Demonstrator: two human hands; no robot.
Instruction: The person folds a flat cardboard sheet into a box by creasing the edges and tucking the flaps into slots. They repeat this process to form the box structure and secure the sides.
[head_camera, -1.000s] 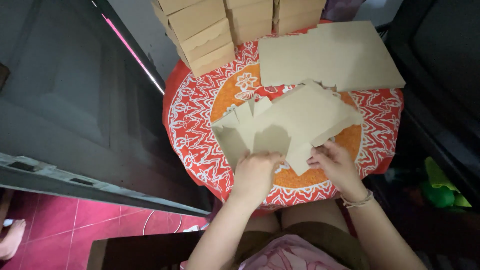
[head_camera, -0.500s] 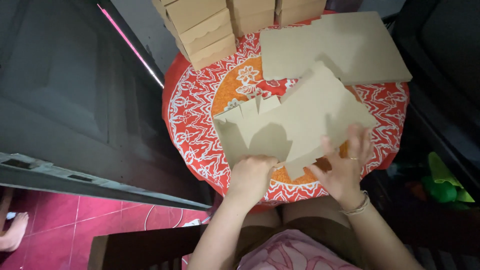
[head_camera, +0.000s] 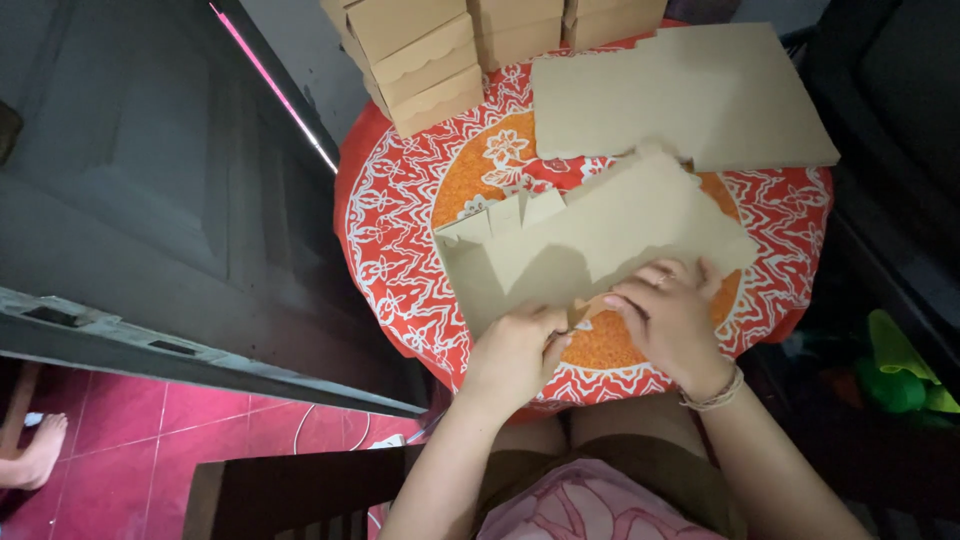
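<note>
A flat brown cardboard box blank (head_camera: 600, 235) with cut flaps lies on the round table with a red, orange and white patterned cloth (head_camera: 395, 215). My left hand (head_camera: 515, 350) pinches the blank's near edge at the lower left. My right hand (head_camera: 670, 320) lies flat, fingers spread, pressing the blank's near right part against the table. A bracelet circles my right wrist.
A stack of flat cardboard blanks (head_camera: 690, 95) lies at the table's far right. Folded brown boxes (head_camera: 420, 55) are piled along the far edge. A dark door (head_camera: 140, 170) stands at left, a wooden chair back (head_camera: 290, 495) near my lap, and a person's bare foot (head_camera: 35, 455) at far left.
The blank has been laid flatter on the table. My right hand moved from its edge onto its surface and now presses down; my left hand kept its hold on the near edge.
</note>
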